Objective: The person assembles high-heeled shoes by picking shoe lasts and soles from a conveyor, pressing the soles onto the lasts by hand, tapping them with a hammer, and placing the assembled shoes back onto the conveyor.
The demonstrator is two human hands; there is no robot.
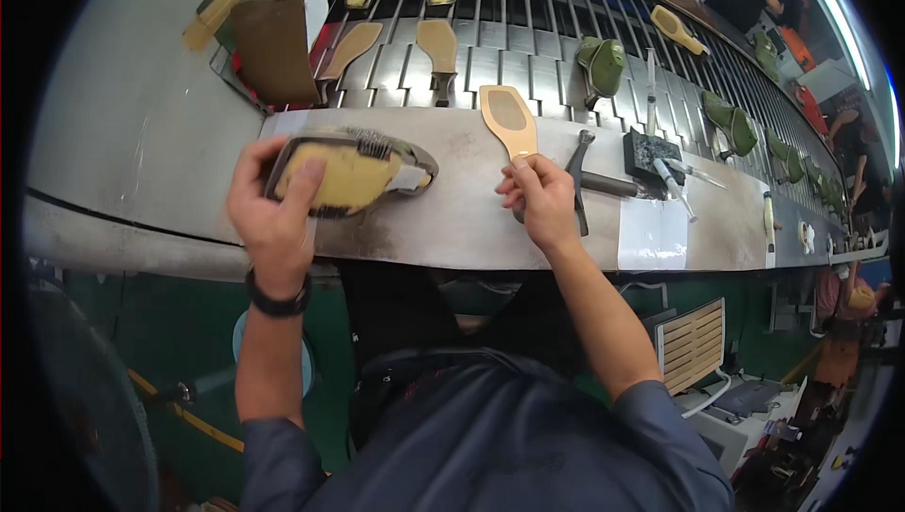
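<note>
My left hand (pixel 271 201) is closed round a shoe upper on its last (pixel 351 177), turned bottom up above the worktable. Yellow filler covers much of that underside, and a pale patch shows at the narrower end. To its right, my right hand (pixel 545 193) pinches the narrow end of a tan shoe sole (pixel 509 116), whose wide end points away from me and bears a brown panel. The two pieces are apart. Just beyond my right hand lies a hammer (pixel 603 184), its handle pointing right; a dark curved metal tool (pixel 577 191) is beside it, partly hidden.
Past the worktable (pixel 434 229) runs a conveyor (pixel 509 59) of metal slats and rollers, carrying soles (pixel 436 50) and green shoe uppers (pixel 600 67). A black block (pixel 650 154) with syringes (pixel 675 187) stands right. A brown board (pixel 275 45) rises at left. Other people work across the line.
</note>
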